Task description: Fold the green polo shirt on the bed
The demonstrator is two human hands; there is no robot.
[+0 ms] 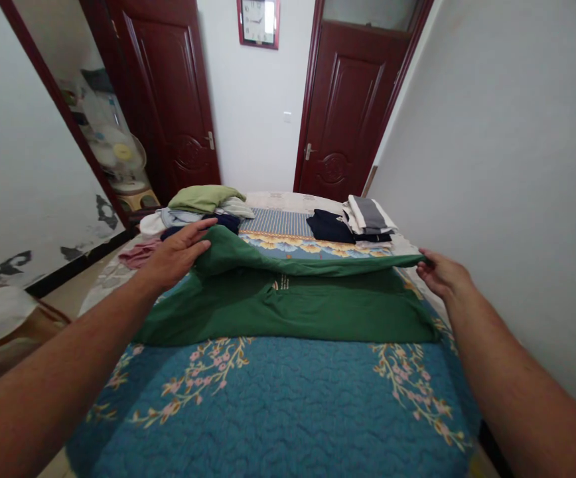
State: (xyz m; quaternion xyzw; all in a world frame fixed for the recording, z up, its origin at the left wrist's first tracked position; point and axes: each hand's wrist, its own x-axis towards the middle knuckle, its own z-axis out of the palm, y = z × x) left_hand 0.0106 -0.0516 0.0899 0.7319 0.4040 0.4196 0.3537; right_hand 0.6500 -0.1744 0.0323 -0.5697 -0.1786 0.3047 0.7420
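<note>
Past bare arms (76,355), expect a light, floppy green shirt (298,315), best held by its far corners, pinched in left grip (179,254) at ten o'clock, right grip (444,273) at two.

Soft indoor light, white glare on the clock (257,22)

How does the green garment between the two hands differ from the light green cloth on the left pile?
The green garment is darker; the light green cloth is yellowish. The green garment stretches between the left hand and right hand, partly raised; the light green cloth lies bunched on other clothes. Both are green fabric.
</note>
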